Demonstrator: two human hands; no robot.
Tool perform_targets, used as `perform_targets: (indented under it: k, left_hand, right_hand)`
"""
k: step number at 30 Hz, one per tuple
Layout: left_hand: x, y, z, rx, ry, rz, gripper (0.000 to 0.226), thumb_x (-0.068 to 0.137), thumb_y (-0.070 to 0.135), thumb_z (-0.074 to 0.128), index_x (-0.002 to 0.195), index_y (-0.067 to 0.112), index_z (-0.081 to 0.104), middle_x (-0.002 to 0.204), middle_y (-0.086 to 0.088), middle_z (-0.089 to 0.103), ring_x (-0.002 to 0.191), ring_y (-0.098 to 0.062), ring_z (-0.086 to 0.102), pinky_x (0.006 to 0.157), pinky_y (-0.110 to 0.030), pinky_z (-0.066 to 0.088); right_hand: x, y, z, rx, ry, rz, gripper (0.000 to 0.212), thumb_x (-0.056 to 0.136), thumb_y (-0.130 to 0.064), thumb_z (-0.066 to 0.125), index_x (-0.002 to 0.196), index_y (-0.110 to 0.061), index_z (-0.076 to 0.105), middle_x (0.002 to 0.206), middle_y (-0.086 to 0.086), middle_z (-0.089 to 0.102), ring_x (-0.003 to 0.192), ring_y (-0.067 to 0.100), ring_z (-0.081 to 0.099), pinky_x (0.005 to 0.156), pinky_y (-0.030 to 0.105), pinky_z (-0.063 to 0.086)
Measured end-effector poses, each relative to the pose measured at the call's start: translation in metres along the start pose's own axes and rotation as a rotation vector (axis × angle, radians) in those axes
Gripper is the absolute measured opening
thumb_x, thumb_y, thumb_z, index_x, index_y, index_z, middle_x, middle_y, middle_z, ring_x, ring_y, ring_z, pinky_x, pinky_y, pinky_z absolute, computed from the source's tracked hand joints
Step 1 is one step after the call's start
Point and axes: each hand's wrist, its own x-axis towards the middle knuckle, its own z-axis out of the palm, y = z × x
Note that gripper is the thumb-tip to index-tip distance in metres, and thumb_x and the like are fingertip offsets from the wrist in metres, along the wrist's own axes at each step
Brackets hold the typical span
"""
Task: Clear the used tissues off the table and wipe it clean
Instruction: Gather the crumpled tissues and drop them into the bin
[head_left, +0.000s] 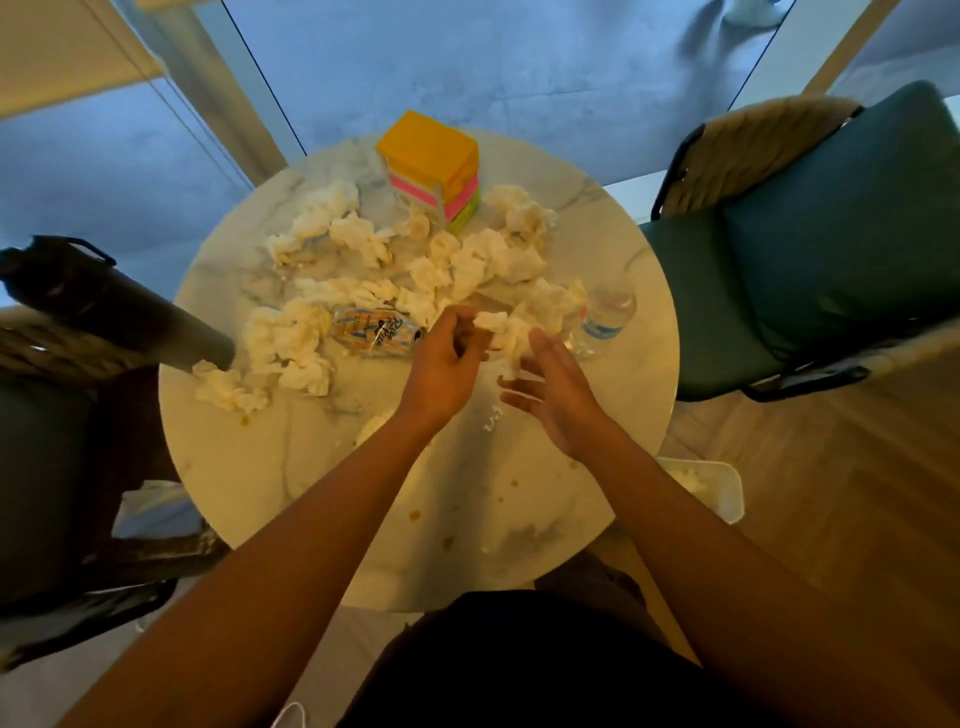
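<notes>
Several crumpled white tissues lie scattered over the round marble table, from the far side to the left edge. My left hand pinches a small wad of tissue near the table's middle. My right hand hovers just right of it, fingers spread and relaxed, beside a clump of tissue. Small brown stains and a white scrap mark the near half of the tabletop.
A stack of yellow, pink and green tissue packs stands at the far side. A can lies on its side; a clear water bottle sits right. Green chairs flank the table. A white bin sits below right, a dark flask left.
</notes>
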Motion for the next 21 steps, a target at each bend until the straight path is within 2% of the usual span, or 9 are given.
perform_targets:
  k: [4,6,10,12,15,18,21]
  left_hand:
    - [-0.021,-0.011,-0.010,0.150,-0.084,0.060,0.012,0.095,0.019,0.069,0.107,0.018,0.067,0.089,0.013,0.066,0.079,0.006,0.061,0.070,-0.012,0.047]
    - [-0.025,-0.018,-0.014,0.235,-0.099,0.135,0.013,0.092,0.021,0.073,0.103,0.016,0.070,0.097,0.007,0.064,0.086,0.011,0.057,0.069,-0.007,0.042]
    - [-0.021,-0.017,-0.016,0.265,-0.176,0.138,0.020,0.086,0.018,0.076,0.105,0.021,0.071,0.106,0.009,0.059,0.091,0.007,0.055,0.071,-0.008,0.041]
    - [-0.012,-0.012,-0.012,0.283,-0.236,0.124,0.027,0.084,0.012,0.072,0.109,0.023,0.069,0.110,0.009,0.060,0.091,0.003,0.057,0.071,-0.009,0.042]
    - [0.015,-0.004,0.006,0.331,-0.259,0.142,0.027,0.086,0.005,0.065,0.110,0.018,0.068,0.113,0.003,0.062,0.091,-0.007,0.058,0.076,-0.006,0.041]
    - [0.048,-0.001,0.035,0.416,-0.281,0.170,0.031,0.085,0.001,0.062,0.112,0.016,0.068,0.116,-0.002,0.061,0.094,-0.012,0.056,0.087,-0.016,0.046]
    - [0.077,-0.003,0.064,0.586,-0.361,0.252,0.047,0.081,0.001,0.063,0.124,0.019,0.065,0.135,-0.006,0.056,0.118,-0.027,0.055,0.099,-0.041,0.048]
  right_hand:
    - [-0.004,0.021,0.014,0.007,0.061,-0.089,0.013,0.102,-0.029,0.060,0.113,-0.024,0.065,0.122,0.014,0.067,0.103,0.026,0.066,0.083,0.038,0.057]
    - [-0.008,0.028,0.015,-0.018,0.101,-0.145,0.012,0.100,-0.021,0.064,0.110,-0.018,0.068,0.118,0.017,0.068,0.101,0.025,0.067,0.084,0.039,0.057]
    - [-0.012,0.034,0.007,-0.121,0.175,-0.253,0.012,0.097,-0.012,0.067,0.107,-0.015,0.071,0.105,0.008,0.073,0.086,0.016,0.071,0.079,0.036,0.060]
    - [-0.013,0.032,-0.001,-0.140,0.236,-0.262,0.012,0.096,-0.007,0.066,0.103,-0.015,0.071,0.103,0.008,0.073,0.084,0.018,0.071,0.079,0.039,0.060]
    - [-0.016,0.029,-0.019,-0.196,0.295,-0.250,0.016,0.095,-0.002,0.063,0.098,-0.015,0.072,0.102,0.010,0.073,0.085,0.019,0.070,0.076,0.034,0.060]
    - [-0.020,0.026,-0.038,-0.252,0.308,-0.235,0.019,0.096,0.000,0.061,0.095,-0.015,0.073,0.103,0.009,0.073,0.086,0.020,0.070,0.077,0.033,0.060]
    - [-0.018,0.021,-0.055,-0.268,0.310,-0.199,0.024,0.096,0.001,0.062,0.090,-0.019,0.073,0.099,0.006,0.074,0.085,0.021,0.071,0.073,0.029,0.059]
